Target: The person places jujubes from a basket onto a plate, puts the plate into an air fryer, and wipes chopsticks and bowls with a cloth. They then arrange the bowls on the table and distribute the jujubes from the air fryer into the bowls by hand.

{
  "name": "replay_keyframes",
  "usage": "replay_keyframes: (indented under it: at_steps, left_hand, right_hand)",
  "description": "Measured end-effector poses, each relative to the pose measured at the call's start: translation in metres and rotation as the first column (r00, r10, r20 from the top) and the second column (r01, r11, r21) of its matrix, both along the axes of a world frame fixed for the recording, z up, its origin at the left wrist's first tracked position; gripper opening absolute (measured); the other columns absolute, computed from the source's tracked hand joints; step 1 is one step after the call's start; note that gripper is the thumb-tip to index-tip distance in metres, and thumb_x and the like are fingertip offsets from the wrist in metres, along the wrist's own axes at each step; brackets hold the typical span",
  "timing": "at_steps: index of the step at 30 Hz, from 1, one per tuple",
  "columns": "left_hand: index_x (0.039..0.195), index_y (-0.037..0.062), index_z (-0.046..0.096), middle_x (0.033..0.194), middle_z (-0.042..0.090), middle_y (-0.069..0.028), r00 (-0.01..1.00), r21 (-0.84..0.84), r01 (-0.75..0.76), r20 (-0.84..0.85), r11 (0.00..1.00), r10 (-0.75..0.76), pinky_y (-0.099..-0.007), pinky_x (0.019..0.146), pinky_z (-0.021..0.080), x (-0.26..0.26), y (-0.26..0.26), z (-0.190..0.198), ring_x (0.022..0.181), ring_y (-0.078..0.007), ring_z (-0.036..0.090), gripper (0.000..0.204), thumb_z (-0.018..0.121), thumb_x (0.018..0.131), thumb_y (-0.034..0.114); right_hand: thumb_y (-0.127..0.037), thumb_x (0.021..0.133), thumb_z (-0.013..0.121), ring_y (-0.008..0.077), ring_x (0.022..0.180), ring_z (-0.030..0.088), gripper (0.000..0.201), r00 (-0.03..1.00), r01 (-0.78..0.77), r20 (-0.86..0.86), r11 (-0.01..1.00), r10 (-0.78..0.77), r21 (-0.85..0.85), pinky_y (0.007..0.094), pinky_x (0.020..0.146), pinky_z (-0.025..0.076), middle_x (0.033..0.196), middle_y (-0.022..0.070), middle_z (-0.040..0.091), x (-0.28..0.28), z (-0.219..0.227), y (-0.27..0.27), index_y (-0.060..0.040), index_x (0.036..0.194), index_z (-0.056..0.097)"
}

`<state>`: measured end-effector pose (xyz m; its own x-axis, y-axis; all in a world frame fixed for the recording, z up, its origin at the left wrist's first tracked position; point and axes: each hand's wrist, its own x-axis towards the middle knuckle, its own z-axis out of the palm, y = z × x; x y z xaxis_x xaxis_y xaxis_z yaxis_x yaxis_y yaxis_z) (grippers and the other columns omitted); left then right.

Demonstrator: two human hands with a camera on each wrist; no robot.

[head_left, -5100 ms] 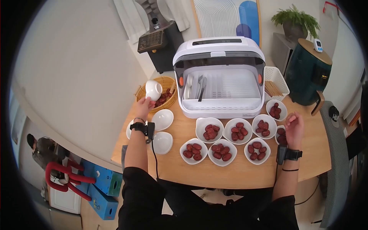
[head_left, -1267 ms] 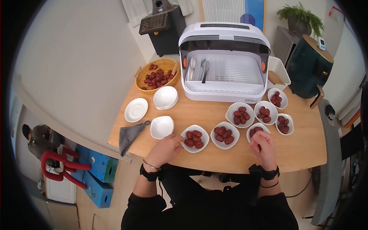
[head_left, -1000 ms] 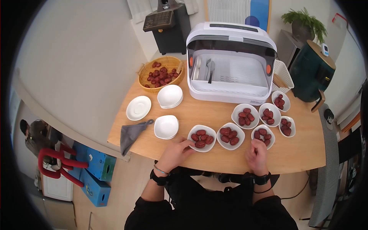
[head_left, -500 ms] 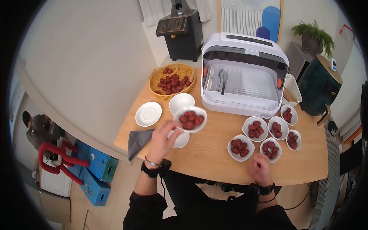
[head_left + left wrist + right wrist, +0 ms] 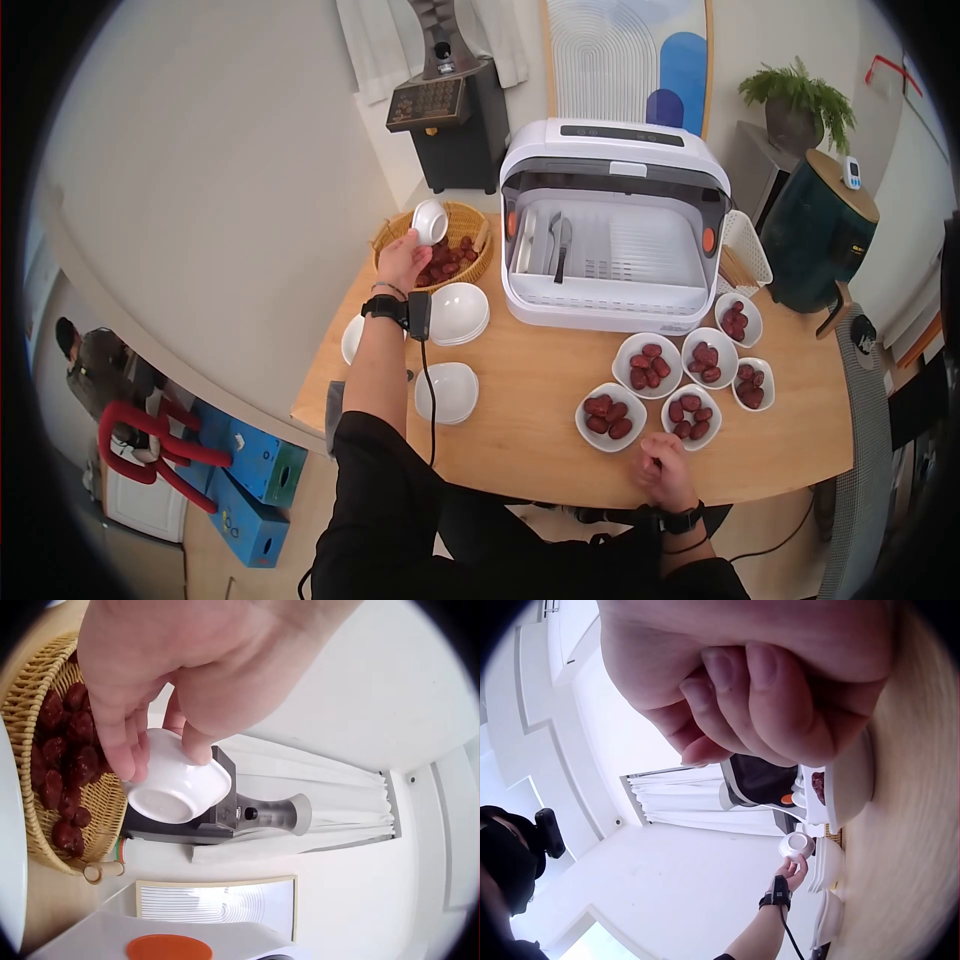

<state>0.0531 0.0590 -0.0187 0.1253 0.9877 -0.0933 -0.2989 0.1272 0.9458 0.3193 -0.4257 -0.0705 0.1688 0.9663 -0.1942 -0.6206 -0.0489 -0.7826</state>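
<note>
In the head view my left hand grips a small white bowl, tipped over the wicker basket. Red dates lie in that basket. Thumb and fingers pinch the bowl's sides in the left wrist view, where its foot faces the camera and its inside is hidden. My right hand is by the table's front edge, just below a white bowl of dates. Its fingers are curled in toward the palm in the right wrist view, with nothing seen in them.
Several more bowls of dates fill the table's right side. Two stacks of white bowls, the farther stack and the nearer stack, stand below the basket. A white lidded dish cabinet occupies the back, with a green air fryer at right.
My left hand took the leftmost bowl of dates from the front row, lifted it across the stacks and tipped it over the basket. My right hand stays near the front edge.
</note>
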Motion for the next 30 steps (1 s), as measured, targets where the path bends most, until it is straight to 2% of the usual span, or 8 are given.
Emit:
replay_keyframes:
  at_steps: [3, 6, 13, 15, 21, 25, 27, 30]
  left_hand:
    - [0.105, -0.0001, 0.06, 0.086, 0.063, -0.0067, 1.0, 0.041, 0.007, 0.015, 0.999, -0.007, -0.0292, 0.076, 0.056, -0.005, -0.013, 0.004, 0.078, -0.0159, 0.063, 0.029, 0.062, 0.098, 0.028]
    - [0.1, 0.0008, 0.061, 0.082, 0.063, -0.0036, 0.975, 0.298, 0.03, -0.219, 0.954, 0.038, -0.0265, 0.073, 0.055, -0.022, -0.058, 0.017, 0.074, -0.0136, 0.063, 0.024, 0.061, 0.098, 0.024]
    - [0.098, 0.0013, 0.064, 0.084, 0.064, -0.0108, 0.636, 0.656, 0.203, -0.653, 0.727, 0.411, -0.0316, 0.066, 0.051, -0.072, -0.238, 0.01, 0.074, -0.0203, 0.064, 0.014, 0.07, 0.087, 0.007]
    - [0.1, 0.0036, 0.065, 0.086, 0.063, -0.0138, 0.463, 0.626, 0.344, -0.761, 0.7, 0.454, -0.0349, 0.066, 0.051, -0.074, -0.28, 0.003, 0.075, -0.0268, 0.064, 0.019, 0.073, 0.084, 0.009]
    - [0.103, 0.0054, 0.067, 0.086, 0.061, -0.0155, 0.44, 0.487, 0.374, -0.842, 0.789, 0.312, -0.0386, 0.069, 0.052, -0.083, -0.305, -0.039, 0.078, -0.0308, 0.064, 0.023, 0.074, 0.083, 0.014]
    - [0.108, 0.0066, 0.066, 0.087, 0.062, -0.0173, 0.401, 0.417, 0.469, -0.886, 0.779, 0.232, -0.0401, 0.068, 0.052, -0.078, -0.304, -0.015, 0.079, -0.0337, 0.064, 0.026, 0.072, 0.084, 0.014]
    - [0.113, 0.0086, 0.064, 0.087, 0.062, -0.0174, 0.146, 0.306, 0.475, -0.952, 0.825, 0.269, -0.0421, 0.068, 0.052, -0.059, -0.313, 0.012, 0.081, -0.0361, 0.063, 0.029, 0.069, 0.085, 0.013]
    - [0.115, 0.0092, 0.063, 0.088, 0.061, -0.0156, 0.325, 0.343, 0.665, -0.933, 0.664, 0.157, -0.0432, 0.07, 0.052, -0.014, -0.318, 0.006, 0.082, -0.035, 0.063, 0.028, 0.066, 0.087, 0.012]
  right_hand:
    - [-0.015, 0.096, 0.054, 0.0071, 0.039, 0.027, 0.029, 0.998, -0.031, -0.052, 0.999, 0.033, 0.026, 0.026, 0.04, 0.018, 0.049, -0.0028, 0.035, 0.0, 0.001, -0.002, -0.005, 0.068, 0.051]
    - [-0.014, 0.096, 0.054, 0.0072, 0.039, 0.026, 0.028, 0.997, -0.037, -0.068, 0.999, 0.038, 0.024, 0.0261, 0.041, 0.018, 0.049, -0.003, 0.035, 0.0, 0.001, -0.002, -0.0044, 0.069, 0.052]
    - [-0.013, 0.095, 0.053, 0.0076, 0.04, 0.028, 0.027, 0.996, -0.049, -0.073, 0.998, 0.052, 0.043, 0.0272, 0.042, 0.018, 0.049, -0.0029, 0.033, 0.0, -0.003, -0.003, -0.0031, 0.069, 0.052]
    - [-0.013, 0.095, 0.053, 0.0081, 0.04, 0.028, 0.029, 0.993, -0.053, -0.103, 0.997, 0.058, 0.049, 0.0273, 0.042, 0.018, 0.048, -0.0027, 0.033, 0.0, -0.002, -0.003, -0.0031, 0.068, 0.052]
    - [-0.014, 0.095, 0.053, 0.0079, 0.038, 0.027, 0.029, 0.996, -0.055, -0.063, 0.997, 0.059, 0.061, 0.0268, 0.039, 0.017, 0.047, -0.0027, 0.032, -0.001, -0.006, -0.003, -0.0042, 0.068, 0.051]
    - [-0.013, 0.097, 0.052, 0.007, 0.04, 0.028, 0.024, 0.994, -0.074, -0.081, 0.996, 0.078, 0.047, 0.0258, 0.041, 0.018, 0.051, -0.0038, 0.034, -0.001, 0.0, -0.004, -0.0048, 0.075, 0.052]
    - [-0.013, 0.098, 0.052, 0.0059, 0.04, 0.028, 0.021, 0.995, -0.066, -0.066, 0.996, 0.07, 0.063, 0.025, 0.041, 0.019, 0.052, -0.0044, 0.036, 0.0, -0.003, -0.005, -0.0057, 0.078, 0.053]
    - [-0.014, 0.098, 0.052, 0.0054, 0.04, 0.029, 0.023, 0.991, -0.086, -0.091, 0.993, 0.093, 0.082, 0.0245, 0.041, 0.019, 0.053, -0.0045, 0.037, 0.0, -0.003, -0.003, -0.0059, 0.076, 0.052]
